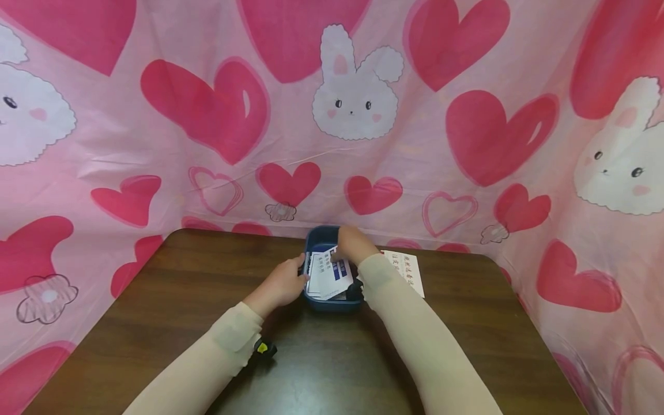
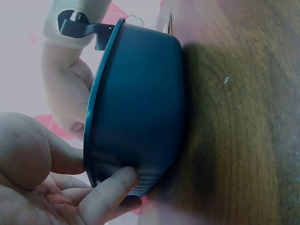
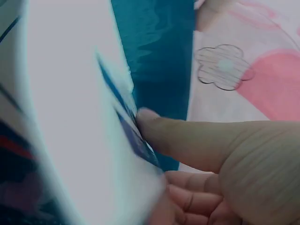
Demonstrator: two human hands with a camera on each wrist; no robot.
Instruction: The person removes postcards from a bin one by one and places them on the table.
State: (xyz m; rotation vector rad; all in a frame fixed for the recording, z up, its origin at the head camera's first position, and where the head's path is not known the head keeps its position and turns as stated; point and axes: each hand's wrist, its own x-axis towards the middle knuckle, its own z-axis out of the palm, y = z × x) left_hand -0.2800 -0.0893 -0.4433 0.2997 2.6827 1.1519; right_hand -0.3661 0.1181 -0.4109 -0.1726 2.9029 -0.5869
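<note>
We are steadying a dark blue plastic tub that is sitting at the centre of the head view, on the far half of a brown wooden table. Our left hand is gripping its left wall, thumb over the rim and fingers curling against the smooth, rounded outside. Our right hand is reaching in from above, thumb and curled fingers pinching a white printed card that is leaning among others inside.

We are judging that the glossy card could be slipping from this light pinch, or dragging its neighbours up and out over the rim. The tub looks light, so a hard pull might be tipping it if the left hand loosens.

Another thin, flat card is lying on the table just right of the tub. A soft pink cloth with hearts and rabbits is draping behind.
</note>
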